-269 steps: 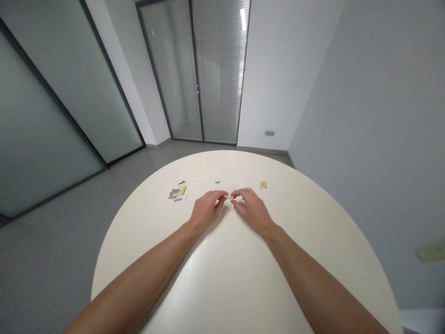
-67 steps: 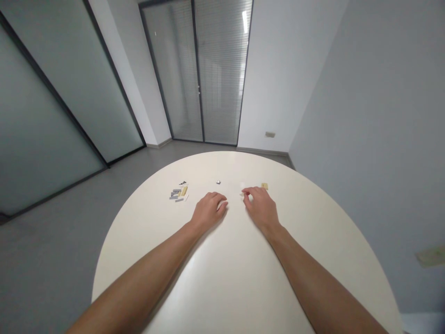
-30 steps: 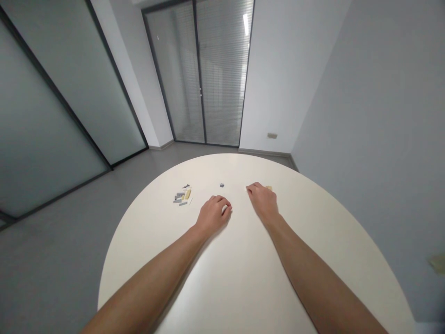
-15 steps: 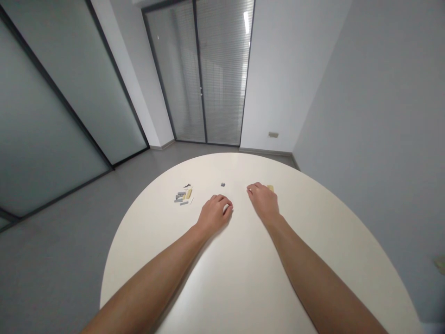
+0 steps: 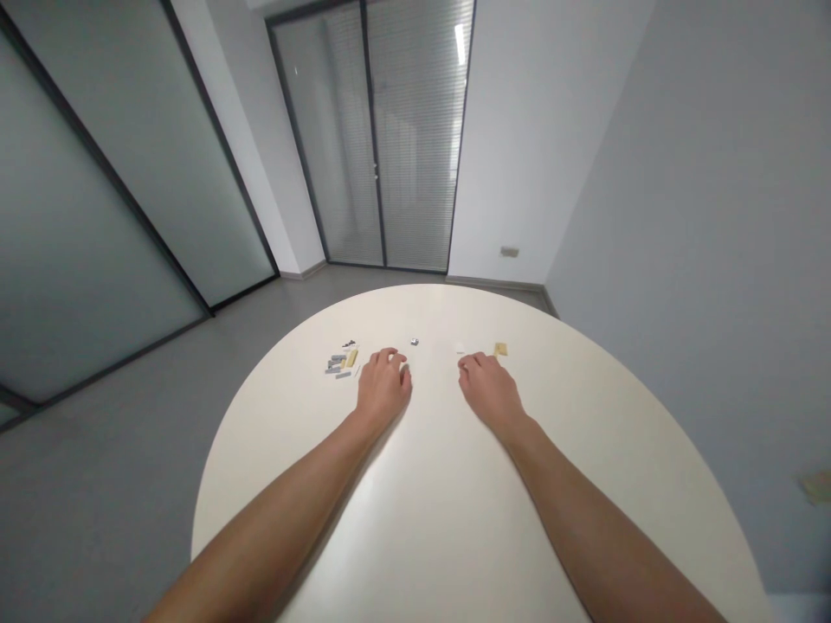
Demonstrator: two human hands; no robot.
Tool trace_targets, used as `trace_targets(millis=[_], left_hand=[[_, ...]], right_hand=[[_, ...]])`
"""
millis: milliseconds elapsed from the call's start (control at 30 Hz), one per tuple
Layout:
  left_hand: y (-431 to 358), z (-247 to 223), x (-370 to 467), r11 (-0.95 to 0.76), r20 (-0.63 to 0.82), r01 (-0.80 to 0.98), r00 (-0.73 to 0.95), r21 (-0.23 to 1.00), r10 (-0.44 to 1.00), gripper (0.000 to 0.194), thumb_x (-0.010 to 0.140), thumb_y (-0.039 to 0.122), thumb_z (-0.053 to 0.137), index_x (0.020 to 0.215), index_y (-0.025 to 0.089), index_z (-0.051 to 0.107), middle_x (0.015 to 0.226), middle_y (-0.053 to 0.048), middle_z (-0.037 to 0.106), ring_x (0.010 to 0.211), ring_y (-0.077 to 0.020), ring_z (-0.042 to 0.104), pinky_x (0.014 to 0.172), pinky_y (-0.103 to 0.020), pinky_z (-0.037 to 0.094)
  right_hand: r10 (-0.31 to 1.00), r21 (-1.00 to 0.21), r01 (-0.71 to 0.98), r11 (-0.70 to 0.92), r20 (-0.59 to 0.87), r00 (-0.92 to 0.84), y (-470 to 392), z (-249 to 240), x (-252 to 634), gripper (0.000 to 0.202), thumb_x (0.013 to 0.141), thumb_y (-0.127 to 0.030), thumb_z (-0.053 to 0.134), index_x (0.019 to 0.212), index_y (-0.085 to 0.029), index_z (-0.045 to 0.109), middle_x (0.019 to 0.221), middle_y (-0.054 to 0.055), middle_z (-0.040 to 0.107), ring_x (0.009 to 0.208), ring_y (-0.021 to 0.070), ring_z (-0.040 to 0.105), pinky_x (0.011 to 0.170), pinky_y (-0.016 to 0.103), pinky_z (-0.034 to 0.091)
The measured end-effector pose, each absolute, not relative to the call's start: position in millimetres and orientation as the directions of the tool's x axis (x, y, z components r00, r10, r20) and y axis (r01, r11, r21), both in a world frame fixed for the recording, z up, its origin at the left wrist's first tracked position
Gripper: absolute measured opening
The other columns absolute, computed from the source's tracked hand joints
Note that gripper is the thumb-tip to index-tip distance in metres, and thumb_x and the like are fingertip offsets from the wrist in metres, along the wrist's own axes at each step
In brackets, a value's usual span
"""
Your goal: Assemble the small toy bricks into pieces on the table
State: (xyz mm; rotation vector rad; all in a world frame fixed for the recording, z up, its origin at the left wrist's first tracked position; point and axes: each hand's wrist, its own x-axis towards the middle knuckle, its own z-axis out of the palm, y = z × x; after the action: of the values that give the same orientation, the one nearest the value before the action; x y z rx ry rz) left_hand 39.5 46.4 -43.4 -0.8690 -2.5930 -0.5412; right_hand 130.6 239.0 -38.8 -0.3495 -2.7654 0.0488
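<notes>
My left hand [image 5: 383, 385] and right hand [image 5: 488, 387] rest low over a round white table [image 5: 428, 536], forearms reaching in from the near edge, the two hands apart with bare tabletop between them. The fingers of my left hand are partly open and loosely bent, a small gap showing between thumb and forefinger, with nothing visible in their hold. My right hand is curled palm down, its fingertips turned inward; I cannot tell how far its fingers are parted or whether they have hold of anything. Just beyond those fingertips lies a small white piece [image 5: 460, 348], faint against the tabletop, and farther to the right, near the same hand, sit flat tan pieces [image 5: 501, 349]. A tiny silver-gray piece [image 5: 414, 342] lies beyond my left hand, on the side toward my right. To the left of my left hand is a loose group of gray bars [image 5: 343, 375] around a tan block [image 5: 351, 358], with tiny dark pieces [image 5: 349, 343] at its far side. Past the table stand a glass door [image 5: 415, 156] with blinds and, to the left, frosted panels [image 5: 65, 234] in dark frames.
</notes>
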Motion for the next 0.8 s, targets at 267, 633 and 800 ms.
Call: trace_targets(millis=[267, 633, 800], left_hand=[[24, -40, 23, 0.901, 0.497, 0.423, -0.805, 0.098, 0.324, 0.049, 0.086, 0.035, 0.057, 0.128, 0.011, 0.057, 0.139, -0.021, 0.050, 0.123, -0.0367, 0.049, 0.105, -0.050, 0.037], [-3, -31, -1, 0.963, 0.384, 0.252, -0.902, 0.097, 0.197, 0.032, 0.091, 0.024, 0.045, 0.118, 0.014, 0.058, 0.115, -0.017, 0.059, 0.109, -0.0318, 0.055, 0.078, -0.039, 0.051], [-4, -32, -1, 0.955, 0.343, 0.282, -0.909, 0.089, 0.236, 0.029, 0.095, 0.021, 0.041, 0.119, 0.016, 0.056, 0.116, -0.016, 0.058, 0.111, -0.0302, 0.054, 0.076, -0.037, 0.053]], right_hand=[[0.253, -0.286, 0.144, 0.947, 0.395, -0.883, 250, -50, 135, 0.019, 0.096, -0.023, 0.052, 0.106, -0.019, 0.068, 0.110, 0.008, 0.067, 0.105, 0.0240, 0.057, 0.092, 0.035, 0.045], [0.251, -0.318, 0.124, 0.940, 0.394, -0.884, 251, -51, 135, 0.020, 0.095, -0.022, 0.052, 0.105, -0.019, 0.068, 0.110, 0.009, 0.068, 0.104, 0.0236, 0.057, 0.094, 0.035, 0.044], [0.252, -0.318, 0.128, 0.939, 0.387, -0.887, 251, -50, 135, 0.020, 0.095, -0.021, 0.052, 0.106, -0.019, 0.068, 0.110, 0.009, 0.067, 0.104, 0.0230, 0.057, 0.094, 0.034, 0.044]])
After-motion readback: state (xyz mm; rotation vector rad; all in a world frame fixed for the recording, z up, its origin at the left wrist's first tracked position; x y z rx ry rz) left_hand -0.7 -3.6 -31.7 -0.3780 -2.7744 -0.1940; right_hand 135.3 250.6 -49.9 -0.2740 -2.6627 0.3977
